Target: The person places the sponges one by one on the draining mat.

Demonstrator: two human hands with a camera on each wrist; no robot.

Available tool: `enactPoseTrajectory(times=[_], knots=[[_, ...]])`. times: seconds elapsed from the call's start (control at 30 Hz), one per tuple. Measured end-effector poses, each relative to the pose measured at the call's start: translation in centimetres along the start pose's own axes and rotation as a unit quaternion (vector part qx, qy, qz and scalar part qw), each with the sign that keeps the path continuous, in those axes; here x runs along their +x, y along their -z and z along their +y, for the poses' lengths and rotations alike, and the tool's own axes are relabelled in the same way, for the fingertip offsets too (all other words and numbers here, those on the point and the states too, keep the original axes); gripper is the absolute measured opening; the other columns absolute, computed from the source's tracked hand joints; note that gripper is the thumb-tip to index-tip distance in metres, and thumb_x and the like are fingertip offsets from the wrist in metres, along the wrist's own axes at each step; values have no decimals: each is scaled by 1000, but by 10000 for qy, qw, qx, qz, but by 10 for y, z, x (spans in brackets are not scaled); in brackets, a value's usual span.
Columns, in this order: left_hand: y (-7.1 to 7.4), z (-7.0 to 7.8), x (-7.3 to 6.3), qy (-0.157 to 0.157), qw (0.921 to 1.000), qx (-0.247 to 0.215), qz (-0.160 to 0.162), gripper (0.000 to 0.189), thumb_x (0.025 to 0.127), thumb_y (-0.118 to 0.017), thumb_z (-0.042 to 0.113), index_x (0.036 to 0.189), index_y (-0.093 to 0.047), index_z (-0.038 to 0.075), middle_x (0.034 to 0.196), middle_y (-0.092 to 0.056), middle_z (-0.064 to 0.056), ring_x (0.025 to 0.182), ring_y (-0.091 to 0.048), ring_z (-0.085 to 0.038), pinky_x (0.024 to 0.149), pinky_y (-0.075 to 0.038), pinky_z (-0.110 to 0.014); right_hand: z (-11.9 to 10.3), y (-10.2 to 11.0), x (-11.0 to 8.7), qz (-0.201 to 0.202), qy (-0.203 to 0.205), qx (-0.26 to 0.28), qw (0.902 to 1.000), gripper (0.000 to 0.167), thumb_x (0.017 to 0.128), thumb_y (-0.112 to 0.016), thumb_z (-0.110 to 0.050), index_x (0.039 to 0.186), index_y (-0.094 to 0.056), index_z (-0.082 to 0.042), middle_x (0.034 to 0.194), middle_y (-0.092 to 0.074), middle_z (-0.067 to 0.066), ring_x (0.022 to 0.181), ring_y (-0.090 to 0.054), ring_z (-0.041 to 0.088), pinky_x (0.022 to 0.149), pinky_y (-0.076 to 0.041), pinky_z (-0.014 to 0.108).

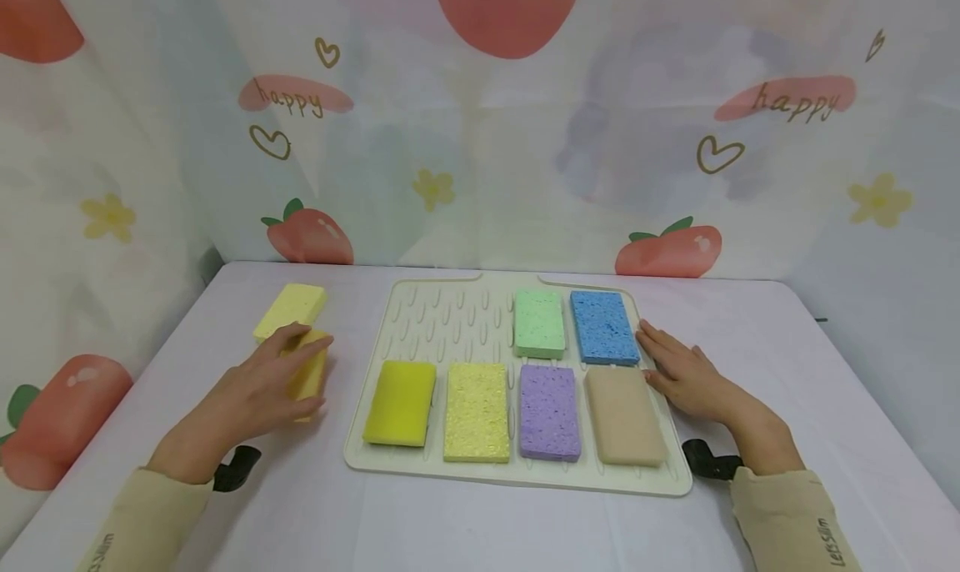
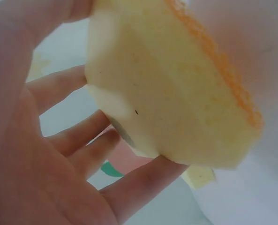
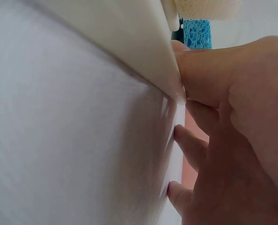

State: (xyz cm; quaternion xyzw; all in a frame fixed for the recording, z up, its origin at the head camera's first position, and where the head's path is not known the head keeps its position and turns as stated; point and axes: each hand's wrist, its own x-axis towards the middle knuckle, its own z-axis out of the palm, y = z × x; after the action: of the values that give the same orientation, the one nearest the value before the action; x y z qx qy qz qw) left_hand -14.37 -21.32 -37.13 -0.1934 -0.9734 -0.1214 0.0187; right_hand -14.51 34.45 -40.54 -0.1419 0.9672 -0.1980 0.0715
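Note:
On the left side of the table, my left hand [image 1: 255, 388] grips a yellow sponge [image 1: 309, 370] between its thumb and fingers. The left wrist view shows the sponge [image 2: 171, 93] from close up, with a rough orange layer along one edge. Just behind this hand lies a pale yellow sponge [image 1: 292, 307], partly covered by the fingers. My right hand [image 1: 693, 384] rests at the right edge of a cream ribbed tray [image 1: 517, 474], fingers fairly straight. In the right wrist view, the thumb [image 3: 206, 70] lies against the tray's rim [image 3: 129, 42] and the fingertips reach down beside it.
The tray's front row has a yellow sponge [image 1: 400, 403], a speckled yellow one [image 1: 476, 412], a purple one [image 1: 550, 412] and a beige one [image 1: 626, 415]. Behind them lie a green sponge [image 1: 538, 323] and a blue sponge [image 1: 603, 328]. A printed curtain [image 1: 495, 138] stands behind the table.

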Motion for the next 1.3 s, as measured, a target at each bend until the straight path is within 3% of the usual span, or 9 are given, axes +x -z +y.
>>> enactPoseTrajectory(times=[0.13,0.27,0.6,0.87,1.03,1.13,1.3], knots=[[1,3,3,-38,9999,54,115,66,81,-79,30,140,-53,19,143,-39,-20,116,-53,-39,66,-56,-53,0,0,0,-7,-2,21,10000,64,99,-57,-18,151,-30,9,160,-21,28,144,-21,54,104,-10,82],[2,4,3,-126,9996,55,265,67,81,-79,33,141,-53,18,145,-40,-21,121,-51,-40,68,-57,-55,-1,0,1,6,31,23,10000,64,99,-57,-17,151,-30,9,160,-21,28,144,-21,55,104,-10,82],[4,8,13,-382,9992,60,134,91,73,-85,45,149,-43,18,157,-31,-17,144,-30,-39,81,-54,-65,1,0,0,0,56,26,10000,64,100,-56,-19,151,-29,9,160,-21,28,144,-20,54,104,-10,82],[3,8,20,-840,9963,-182,-37,95,72,-85,29,152,-36,13,156,-26,-21,147,-20,-46,90,-51,-64,3,0,1,7,80,8,10000,64,100,-56,-20,151,-29,9,160,-21,28,144,-20,54,104,-10,82],[4,10,25,-1101,9937,-22,210,91,71,-85,23,149,-40,7,149,-32,-27,141,-29,-47,95,-51,-59,4,-1,0,3,67,16,10000,64,101,-56,-20,151,-29,9,160,-21,28,144,-20,54,104,-10,82],[5,13,31,-1035,9942,92,293,88,72,-83,25,147,-42,8,144,-35,-27,134,-35,-44,88,-54,-58,3,-1,0,12,61,11,10000,64,101,-56,-20,151,-29,9,160,-21,28,144,-20,54,104,-10,82],[8,21,40,-737,9971,122,120,83,74,-79,29,147,-41,13,143,-32,-25,130,-35,-41,77,-57,-55,3,-1,-1,-3,21,37,10000,64,101,-56,-20,151,-29,9,160,-20,28,144,-19,53,104,-9,82]])
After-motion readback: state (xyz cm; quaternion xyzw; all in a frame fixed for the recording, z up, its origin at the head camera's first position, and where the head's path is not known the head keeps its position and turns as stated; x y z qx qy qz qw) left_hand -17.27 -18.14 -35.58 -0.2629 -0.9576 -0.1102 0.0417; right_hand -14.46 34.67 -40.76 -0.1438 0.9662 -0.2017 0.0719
